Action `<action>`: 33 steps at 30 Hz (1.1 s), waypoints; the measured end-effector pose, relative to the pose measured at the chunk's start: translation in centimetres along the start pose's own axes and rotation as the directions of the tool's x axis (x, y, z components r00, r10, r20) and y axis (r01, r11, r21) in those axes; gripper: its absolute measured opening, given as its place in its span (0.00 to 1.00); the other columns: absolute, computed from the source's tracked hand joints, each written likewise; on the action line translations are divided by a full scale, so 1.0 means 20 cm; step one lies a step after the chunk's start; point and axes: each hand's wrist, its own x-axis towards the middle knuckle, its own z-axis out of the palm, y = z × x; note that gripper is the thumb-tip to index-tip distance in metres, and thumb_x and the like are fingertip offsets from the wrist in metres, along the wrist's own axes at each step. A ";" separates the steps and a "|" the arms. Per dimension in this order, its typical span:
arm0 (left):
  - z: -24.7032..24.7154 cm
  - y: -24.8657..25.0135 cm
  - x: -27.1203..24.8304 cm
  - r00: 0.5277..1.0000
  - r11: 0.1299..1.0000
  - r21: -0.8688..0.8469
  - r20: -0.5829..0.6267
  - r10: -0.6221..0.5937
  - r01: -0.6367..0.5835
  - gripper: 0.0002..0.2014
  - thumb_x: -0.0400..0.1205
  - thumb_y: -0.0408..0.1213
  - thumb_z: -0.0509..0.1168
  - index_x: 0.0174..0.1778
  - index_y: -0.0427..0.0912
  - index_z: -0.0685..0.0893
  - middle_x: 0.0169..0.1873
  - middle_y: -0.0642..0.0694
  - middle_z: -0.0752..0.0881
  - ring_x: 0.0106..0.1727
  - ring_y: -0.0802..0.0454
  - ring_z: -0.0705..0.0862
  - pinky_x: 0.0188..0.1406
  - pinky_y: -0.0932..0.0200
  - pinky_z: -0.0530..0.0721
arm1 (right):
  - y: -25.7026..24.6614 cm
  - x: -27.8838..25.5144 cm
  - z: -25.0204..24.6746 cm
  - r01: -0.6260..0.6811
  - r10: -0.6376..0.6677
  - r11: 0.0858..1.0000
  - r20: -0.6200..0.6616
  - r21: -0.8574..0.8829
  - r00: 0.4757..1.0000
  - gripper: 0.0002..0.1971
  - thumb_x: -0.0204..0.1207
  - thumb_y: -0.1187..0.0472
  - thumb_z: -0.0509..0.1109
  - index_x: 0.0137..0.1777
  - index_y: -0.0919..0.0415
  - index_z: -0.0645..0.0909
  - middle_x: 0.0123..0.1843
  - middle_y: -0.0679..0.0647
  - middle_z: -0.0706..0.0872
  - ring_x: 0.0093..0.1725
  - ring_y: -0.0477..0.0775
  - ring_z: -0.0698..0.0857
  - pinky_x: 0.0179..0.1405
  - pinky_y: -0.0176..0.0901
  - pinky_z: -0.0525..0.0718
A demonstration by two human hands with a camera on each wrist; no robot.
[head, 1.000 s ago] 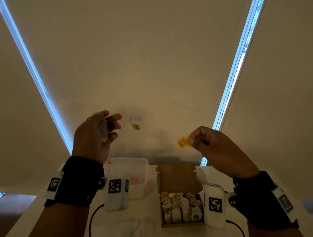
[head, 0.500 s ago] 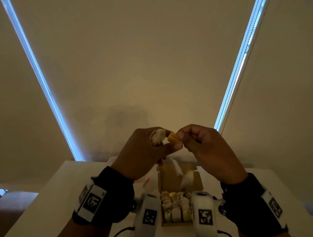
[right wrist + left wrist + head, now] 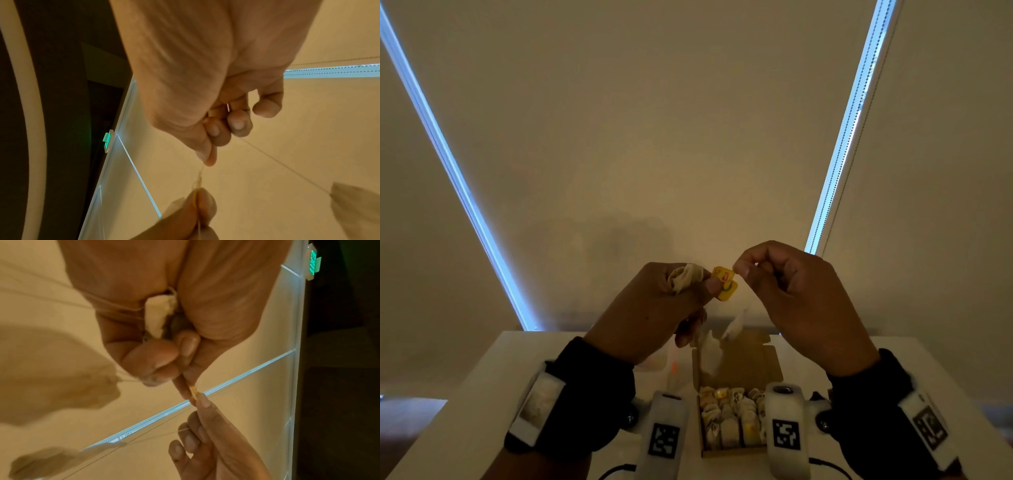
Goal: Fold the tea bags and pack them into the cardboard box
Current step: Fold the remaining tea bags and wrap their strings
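**Tea bag held up between both hands above the open box**

The person is holding both hands raised side by side over the white table [image 3: 482, 370]. The left hand [image 3: 654, 308] is gripping a scrunched tea bag [image 3: 685, 275] in its curled fingers, the pale bag poking out at the top of the fist; in the left wrist view the same bag [image 3: 160, 316] is sitting wedged between palm and curled fingers. The left thumb is pressing the yellow tag [image 3: 725, 283] against the forefinger, so the tag is lying just right of the bag, in the gap between the two hands. The right hand [image 3: 801, 301] is pinching with thumb and forefinger at the tag's upper corner, its other fingers curled in; whether it is gripping the tag itself or only the string [image 3: 200, 174] cannot be told. In the right wrist view that thin string is running taut from the right fingertips down to the left thumb.

Below the hands, the cardboard box [image 3: 736, 363] is standing open on the table, its lid up, with rows of folded tea bags [image 3: 729, 418] packed inside.
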 end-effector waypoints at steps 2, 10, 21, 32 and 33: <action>0.00 0.01 0.00 1.000 0.999 -0.015 -0.006 0.029 -0.029 0.09 0.83 0.46 0.70 0.39 0.51 0.91 0.27 0.35 0.81 0.27 0.37 0.74 0.23 0.57 0.74 | 0.00 -0.01 0.01 -0.008 0.008 0.999 0.012 0.034 1.000 0.09 0.81 0.47 0.67 0.47 0.48 0.86 0.31 0.51 0.83 0.31 0.50 0.79 0.31 0.37 0.76; 0.00 0.04 -0.01 0.982 0.973 0.214 -0.142 0.122 -0.090 0.17 0.83 0.52 0.67 0.37 0.43 0.86 0.23 0.43 0.80 0.21 0.49 0.74 0.24 0.54 0.74 | -0.08 0.00 -0.03 -0.162 0.111 0.917 0.159 0.364 0.981 0.05 0.81 0.55 0.70 0.52 0.52 0.87 0.46 0.60 0.91 0.44 0.63 0.91 0.42 0.43 0.91; 0.00 0.06 -0.03 0.994 0.982 0.170 -0.057 0.090 -0.080 0.14 0.81 0.47 0.71 0.39 0.39 0.87 0.22 0.45 0.78 0.21 0.51 0.72 0.22 0.62 0.72 | -0.09 0.02 0.01 -0.356 0.320 0.611 0.190 0.707 0.928 0.08 0.84 0.64 0.67 0.49 0.60 0.88 0.24 0.51 0.70 0.28 0.52 0.68 0.33 0.46 0.84; -0.01 0.11 -0.04 0.988 0.940 0.334 -0.115 0.105 -0.061 0.11 0.83 0.47 0.71 0.35 0.50 0.90 0.22 0.48 0.80 0.23 0.55 0.75 0.27 0.53 0.74 | -0.12 0.00 0.04 -0.291 0.263 0.535 0.171 0.793 0.949 0.07 0.75 0.55 0.71 0.47 0.52 0.90 0.34 0.54 0.76 0.35 0.51 0.73 0.38 0.44 0.85; -0.01 0.11 -0.05 0.986 0.940 0.335 -0.124 0.115 -0.068 0.12 0.82 0.49 0.71 0.35 0.51 0.90 0.23 0.47 0.80 0.24 0.55 0.75 0.28 0.51 0.74 | -0.12 0.00 0.04 -0.294 0.245 0.529 0.189 0.796 0.951 0.07 0.73 0.54 0.71 0.45 0.50 0.91 0.36 0.52 0.79 0.37 0.50 0.74 0.40 0.45 0.86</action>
